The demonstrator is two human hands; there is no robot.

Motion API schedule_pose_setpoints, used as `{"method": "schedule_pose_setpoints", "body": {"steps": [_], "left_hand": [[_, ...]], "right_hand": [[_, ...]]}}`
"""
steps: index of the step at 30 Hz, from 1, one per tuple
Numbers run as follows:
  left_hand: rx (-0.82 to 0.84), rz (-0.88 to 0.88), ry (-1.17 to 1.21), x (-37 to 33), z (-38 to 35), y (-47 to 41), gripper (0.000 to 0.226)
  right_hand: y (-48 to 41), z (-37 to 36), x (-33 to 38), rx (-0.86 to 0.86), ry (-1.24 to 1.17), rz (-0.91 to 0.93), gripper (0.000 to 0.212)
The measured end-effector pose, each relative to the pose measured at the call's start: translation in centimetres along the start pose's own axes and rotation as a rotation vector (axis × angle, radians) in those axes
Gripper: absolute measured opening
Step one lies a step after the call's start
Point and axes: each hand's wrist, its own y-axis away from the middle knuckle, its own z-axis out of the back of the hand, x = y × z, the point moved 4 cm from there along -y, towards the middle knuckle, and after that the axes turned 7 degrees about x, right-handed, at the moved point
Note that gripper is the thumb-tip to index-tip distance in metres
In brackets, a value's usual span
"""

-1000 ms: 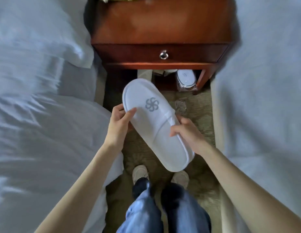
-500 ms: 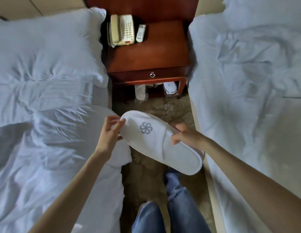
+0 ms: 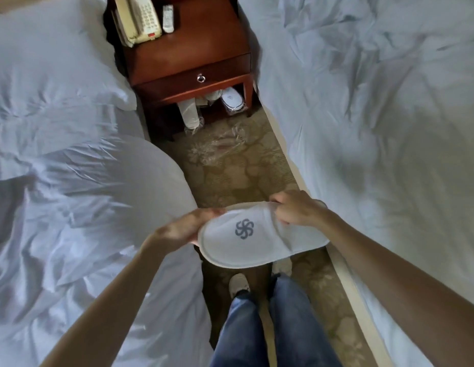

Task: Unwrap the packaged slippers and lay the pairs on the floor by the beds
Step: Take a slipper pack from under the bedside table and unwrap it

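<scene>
I hold white slippers (image 3: 254, 242) with a grey pinwheel logo flat in the air between the two beds, toe to the left. My left hand (image 3: 182, 229) grips the toe end from the left edge. My right hand (image 3: 294, 207) pinches the far edge near the opening of the upper. A wrapped slipper package (image 3: 232, 100) lies under the nightstand at the right, and another wrapped white item (image 3: 188, 113) lies there at the left. Crumpled clear plastic wrap (image 3: 220, 144) lies on the carpet in front of the nightstand.
A wooden nightstand (image 3: 204, 49) with a drawer stands at the far end of the aisle, bearing a phone (image 3: 137, 19) and a remote (image 3: 167, 18). White beds flank the patterned carpet strip (image 3: 243, 176) on the left (image 3: 71, 181) and right (image 3: 376, 128). My feet (image 3: 238, 284) stand below the slippers.
The slippers turned from pointing away to lying crosswise and came nearer to me. My view pulled back from the nightstand, and both hands kept their hold.
</scene>
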Motion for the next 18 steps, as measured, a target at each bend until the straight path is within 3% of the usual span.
{"method": "schedule_pose_setpoints", "body": {"steps": [2, 6, 9, 11, 15, 18], "left_hand": [[0.059, 0.002, 0.036, 0.6, -2.6, -0.4, 0.046], [0.016, -0.095, 0.095, 2.3, -7.3, -2.0, 0.028], [-0.03, -0.129, 0.235, 4.6, -10.2, -3.1, 0.033], [-0.064, -0.139, 0.302, 6.8, -12.0, -4.3, 0.034], [-0.174, -0.107, 0.401, 12.0, -15.3, -7.6, 0.041], [-0.218, -0.128, 0.493, 15.0, -16.5, -10.1, 0.04]], "right_hand": [[0.8, -0.9, -1.1, -0.026, 0.07, -0.011, 0.02], [1.5, -2.6, -4.0, -0.134, 0.185, -0.004, 0.022], [1.8, -4.3, -7.5, -0.269, 0.165, -0.013, 0.045], [2.4, -5.7, -10.3, -0.385, 0.003, -0.013, 0.067], [3.8, -9.8, -15.4, -0.655, -0.559, 0.041, 0.099], [3.2, -14.6, -18.5, -0.57, -1.137, -0.097, 0.099]]}}
